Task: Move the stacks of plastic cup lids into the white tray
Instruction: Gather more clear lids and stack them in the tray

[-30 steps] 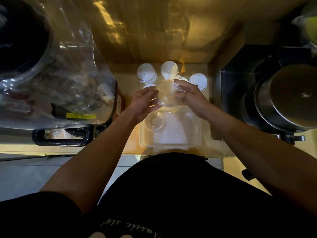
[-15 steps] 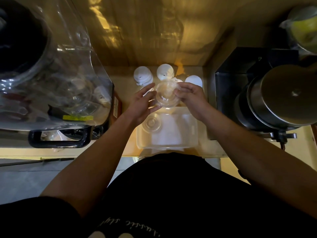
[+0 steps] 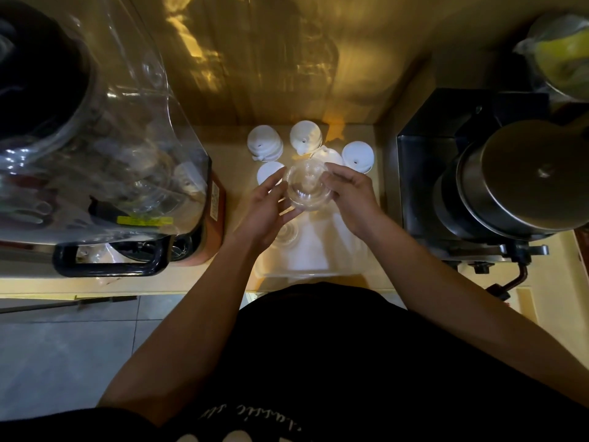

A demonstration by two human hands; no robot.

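A stack of clear dome lids (image 3: 306, 186) hangs above the far end of the white tray (image 3: 331, 250), held between my left hand (image 3: 267, 208) and my right hand (image 3: 350, 196). A second clear lid stack (image 3: 286, 235) stands inside the tray at its left, partly hidden by my left hand. Several stacks of white lids stand on the counter behind the tray: one at the back left (image 3: 265, 145), one at the back middle (image 3: 306, 137), one at the right (image 3: 358, 156), one (image 3: 269, 172) just beyond my left fingers, and one (image 3: 328, 154) behind the held stack.
A clear blender jug with a black handle (image 3: 105, 193) fills the left side, its orange base (image 3: 213, 228) close to the tray. A black machine with a steel pot (image 3: 510, 186) stands to the right. A wooden wall (image 3: 271, 59) closes the back.
Both hands have drawn the clear lid stack a little nearer and lower, over the tray's far end. The white stacks have not moved.
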